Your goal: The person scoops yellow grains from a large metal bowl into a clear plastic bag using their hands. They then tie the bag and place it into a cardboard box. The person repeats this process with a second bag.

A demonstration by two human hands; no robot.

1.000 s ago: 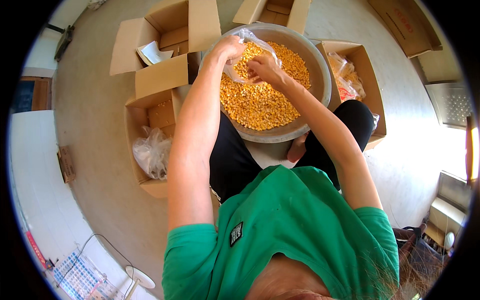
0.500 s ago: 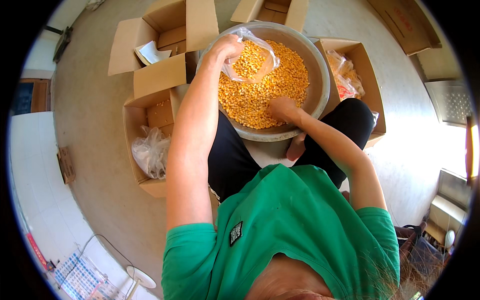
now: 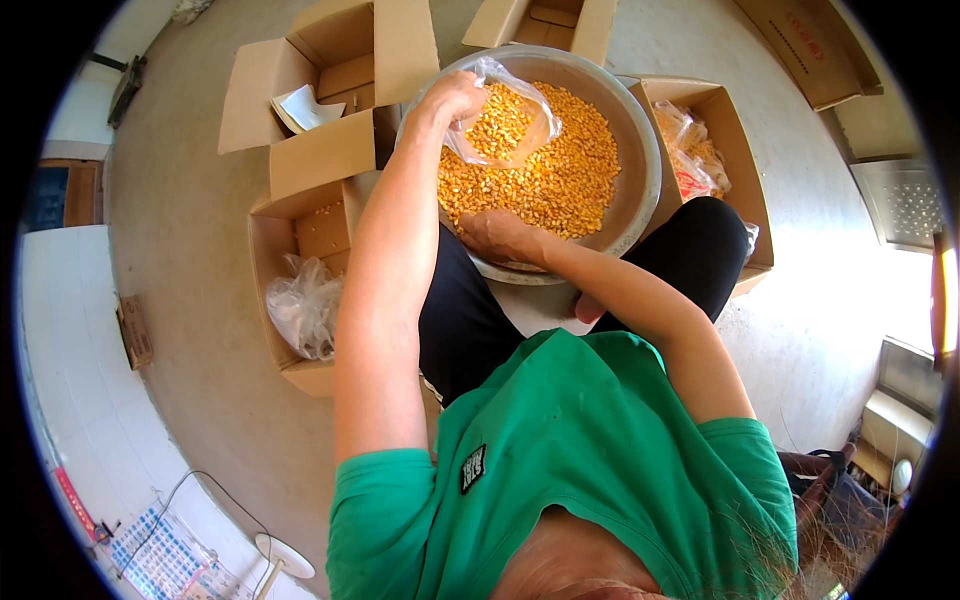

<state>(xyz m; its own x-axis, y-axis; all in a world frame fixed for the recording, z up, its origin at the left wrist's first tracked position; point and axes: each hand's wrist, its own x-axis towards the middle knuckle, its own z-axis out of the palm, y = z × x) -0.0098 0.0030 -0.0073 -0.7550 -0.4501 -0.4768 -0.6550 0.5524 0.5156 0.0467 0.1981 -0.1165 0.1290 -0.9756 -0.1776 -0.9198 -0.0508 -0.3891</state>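
Observation:
A large round metal basin [image 3: 640,190] between my knees holds a broad heap of yellow corn kernels [image 3: 575,150]. My left hand [image 3: 457,97] is closed on the rim of a clear plastic bag [image 3: 548,125] at the basin's far left. The bag's mouth gapes in a loop, and kernels show inside and through it. At the near left part of the heap, my right hand [image 3: 495,232] lies low against the kernels, its back up. Its fingertips are hidden among the kernels, so whether it grips any does not show.
Open cardboard boxes surround the basin: one with papers [image 3: 305,108] on its flap, another with crumpled clear bags [image 3: 303,310] at left, one with filled bags [image 3: 692,150] at right, and another box [image 3: 545,22] behind. A large carton [image 3: 815,50] stands far right.
My right hand has swept left and slightly nearer across the kernels, from the near middle to the near left of the basin. My left hand and the bag stay in place.

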